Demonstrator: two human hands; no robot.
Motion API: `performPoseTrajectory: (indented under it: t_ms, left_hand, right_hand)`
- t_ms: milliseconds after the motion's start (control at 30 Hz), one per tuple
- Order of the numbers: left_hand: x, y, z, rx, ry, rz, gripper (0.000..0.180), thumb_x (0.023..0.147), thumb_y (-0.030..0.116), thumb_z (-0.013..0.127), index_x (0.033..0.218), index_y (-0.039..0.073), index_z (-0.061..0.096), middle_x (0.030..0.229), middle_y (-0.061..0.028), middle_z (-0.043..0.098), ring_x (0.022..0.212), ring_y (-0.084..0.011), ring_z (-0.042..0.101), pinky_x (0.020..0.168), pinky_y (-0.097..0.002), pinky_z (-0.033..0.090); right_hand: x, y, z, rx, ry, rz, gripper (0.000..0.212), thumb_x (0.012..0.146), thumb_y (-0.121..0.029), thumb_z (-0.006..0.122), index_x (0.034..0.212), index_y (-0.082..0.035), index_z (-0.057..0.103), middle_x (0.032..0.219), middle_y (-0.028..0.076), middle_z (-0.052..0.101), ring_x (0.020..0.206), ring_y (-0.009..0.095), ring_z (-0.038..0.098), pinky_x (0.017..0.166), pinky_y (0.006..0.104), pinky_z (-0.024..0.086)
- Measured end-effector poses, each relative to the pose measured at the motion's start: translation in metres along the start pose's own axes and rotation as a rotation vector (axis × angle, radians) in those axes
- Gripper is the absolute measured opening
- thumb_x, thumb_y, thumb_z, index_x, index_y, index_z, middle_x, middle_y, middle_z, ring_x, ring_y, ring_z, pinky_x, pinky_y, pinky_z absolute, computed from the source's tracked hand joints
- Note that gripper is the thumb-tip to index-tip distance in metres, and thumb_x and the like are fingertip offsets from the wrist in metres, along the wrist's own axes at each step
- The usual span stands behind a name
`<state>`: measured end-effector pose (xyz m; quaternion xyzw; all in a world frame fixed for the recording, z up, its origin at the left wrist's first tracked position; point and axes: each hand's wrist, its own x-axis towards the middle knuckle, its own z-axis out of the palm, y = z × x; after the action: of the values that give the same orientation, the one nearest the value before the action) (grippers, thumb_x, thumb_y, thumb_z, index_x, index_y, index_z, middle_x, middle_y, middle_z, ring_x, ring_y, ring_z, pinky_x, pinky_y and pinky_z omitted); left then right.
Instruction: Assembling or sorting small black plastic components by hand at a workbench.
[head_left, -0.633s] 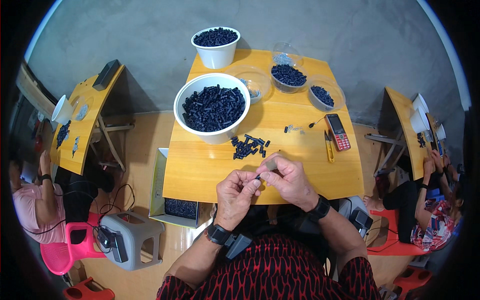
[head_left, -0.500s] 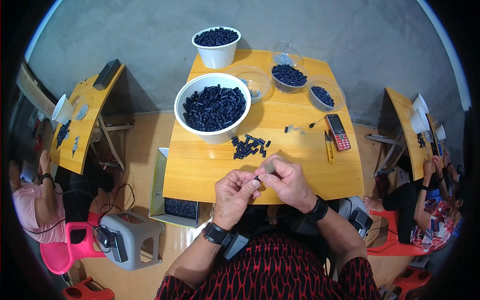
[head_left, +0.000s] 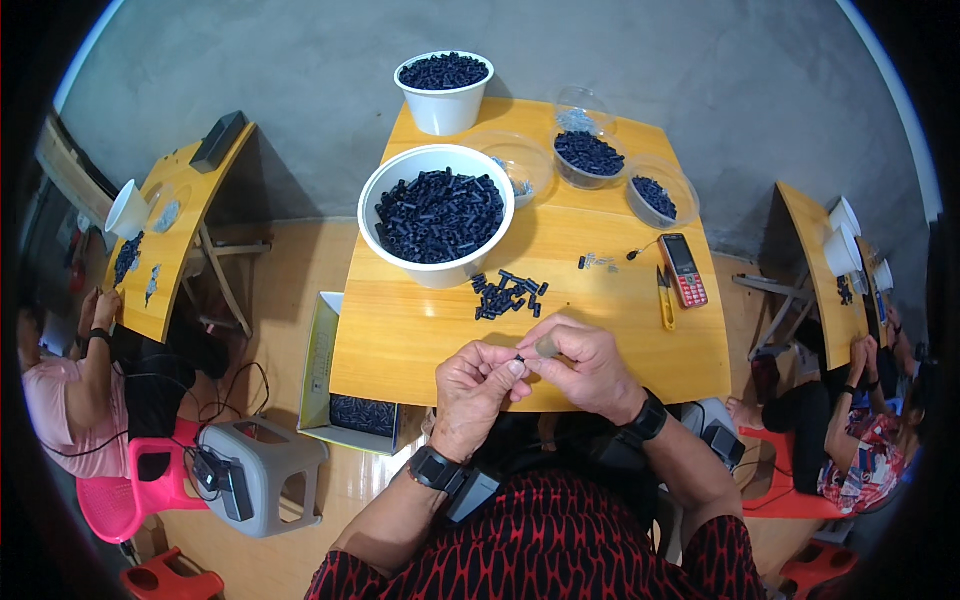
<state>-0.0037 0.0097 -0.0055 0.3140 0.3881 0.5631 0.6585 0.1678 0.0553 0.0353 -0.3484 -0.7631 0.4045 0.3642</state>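
Just above the table's near edge, my left hand point(head_left: 474, 388) pinches a small black tube point(head_left: 519, 359) between thumb and forefinger. My right hand point(head_left: 592, 372) meets it there, thumb and forefinger pressed together at the tube's end; whatever else they hold is too small to make out. A greyish-tan cover point(head_left: 547, 345) wraps a fingertip of the right hand. Beyond the hands lies a loose pile of black tubes point(head_left: 505, 297). A few tiny silvery pieces point(head_left: 601, 263) are scattered to the right of it.
A white tub point(head_left: 367, 222) of black tubes stands near the pile, another white tub point(head_left: 443, 112) behind it. Clear bowls point(head_left: 683, 200) sit at the right back. A yellow-handled cutter point(head_left: 668, 310) lies beside a red phone point(head_left: 686, 280). People work at side tables point(head_left: 180, 230).
The view has shifted slightly, so the table appears a little further right. Both hands stay together at the black tube, with only small finger movements.
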Motion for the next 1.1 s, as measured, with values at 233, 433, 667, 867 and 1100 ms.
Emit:
performPoseTrajectory:
  t_ms: [233,433,667,867,1100]
  left_hand:
    - [0.001,0.000,0.001,-0.024,0.101,0.052,0.007,0.092,0.001,0.064,0.098,0.000,0.059,0.084,-0.0067,0.066,0.066,-0.0106,0.061,0.063,-0.0229,0.052]
    - [0.005,-0.003,0.000,-0.045,0.343,0.232,0.008,0.092,0.003,0.064,0.098,0.001,0.059,0.084,-0.0035,0.062,0.065,-0.0085,0.056,0.062,-0.0221,0.050]
    - [0.007,0.004,-0.004,-0.036,0.443,0.271,0.010,0.091,0.003,0.066,0.098,0.002,0.059,0.084,-0.0029,0.062,0.065,-0.0076,0.056,0.061,-0.0214,0.050]
    - [0.009,0.004,-0.004,-0.037,0.425,0.255,0.010,0.091,0.004,0.066,0.097,0.002,0.060,0.084,-0.0024,0.062,0.065,-0.0075,0.055,0.061,-0.0209,0.049]
    - [0.009,0.004,-0.005,-0.013,0.413,0.258,0.010,0.091,0.005,0.067,0.097,0.002,0.059,0.084,-0.0024,0.062,0.064,-0.0075,0.055,0.061,-0.0211,0.049]
  right_hand:
    - [0.030,0.010,-0.011,-0.044,-0.120,-0.170,0.008,0.081,0.001,0.066,0.089,0.003,0.067,0.087,0.012,0.064,0.079,0.023,0.065,0.071,0.0316,0.051]
    - [0.059,0.039,-0.007,-0.283,0.038,-0.082,0.012,0.081,0.002,0.065,0.092,0.000,0.069,0.083,0.012,0.057,0.076,0.027,0.059,0.069,0.0353,0.048]
    - [0.070,0.034,0.001,-0.413,-0.074,-0.154,0.014,0.077,0.004,0.066,0.089,-0.001,0.070,0.086,0.012,0.057,0.080,0.028,0.060,0.070,0.0362,0.050]
    - [0.072,0.034,-0.001,-0.475,-0.110,-0.157,0.011,0.077,0.003,0.066,0.086,-0.001,0.069,0.089,0.013,0.058,0.083,0.030,0.061,0.071,0.0380,0.050]
    - [0.070,0.036,-0.003,-0.450,-0.113,-0.121,0.010,0.078,0.002,0.066,0.088,-0.001,0.067,0.092,0.014,0.057,0.088,0.034,0.060,0.075,0.0418,0.050]
